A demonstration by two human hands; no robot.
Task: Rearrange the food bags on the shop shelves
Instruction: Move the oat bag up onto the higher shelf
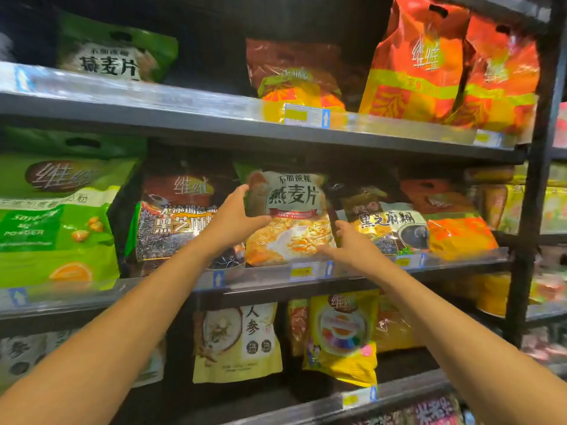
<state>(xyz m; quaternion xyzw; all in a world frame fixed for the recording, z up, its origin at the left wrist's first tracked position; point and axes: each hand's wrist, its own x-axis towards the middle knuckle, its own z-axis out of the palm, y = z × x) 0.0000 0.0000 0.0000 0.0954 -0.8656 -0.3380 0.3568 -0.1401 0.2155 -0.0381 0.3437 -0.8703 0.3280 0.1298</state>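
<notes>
Standing on the middle shelf (260, 291) (between two black-sesame bags (175, 216)), the oat bag (291, 216) is gripped at its left edge by the left hand (236, 217), at its lower right corner by the right hand (348, 243).

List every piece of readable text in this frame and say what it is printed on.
"不加蔗糖", "燕麦片": oat bag that the left hand grips
"燕麦片": green top-shelf bag
"维维": orange top-shelf bag
"黑芝麻糊": dark bag right of the oat bag
"维维", "POWDER": large green bag, far left
"人参": pale bag, lower shelf
Price tags: too blurred to read
</notes>
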